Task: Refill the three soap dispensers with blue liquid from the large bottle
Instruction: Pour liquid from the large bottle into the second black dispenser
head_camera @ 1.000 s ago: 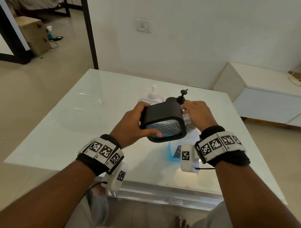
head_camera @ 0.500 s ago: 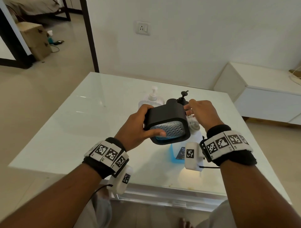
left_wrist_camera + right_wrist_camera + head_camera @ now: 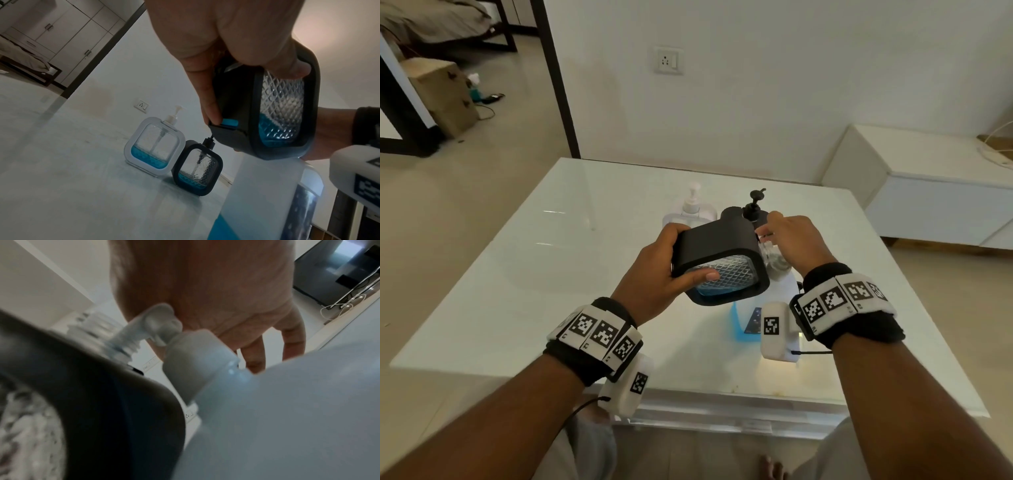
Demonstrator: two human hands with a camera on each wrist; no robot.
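Note:
My left hand (image 3: pixel 671 270) grips a black-framed soap dispenser (image 3: pixel 719 253) and holds it tilted above the table. It has a little blue liquid at the bottom (image 3: pixel 273 129). Its open threaded neck (image 3: pixel 123 344) meets the spout of the large bottle's white pump (image 3: pixel 160 321). My right hand (image 3: pixel 791 236) rests its palm on that pump head, fingers loose. The large bottle (image 3: pixel 743 318) stands under both hands, partly hidden, with blue liquid low inside. A white-framed dispenser (image 3: pixel 154 146) and a second black-framed dispenser (image 3: pixel 197 168) stand behind, each with a low blue layer.
The glass-topped white table (image 3: pixel 551 274) stands against a wall with a socket (image 3: pixel 668 61). A low white cabinet (image 3: pixel 928 192) is at the right. A cardboard box (image 3: pixel 441 92) sits on the floor far left.
Both hands keep the same hold on the tilted dispenser and the pump. The head view has shifted slightly.

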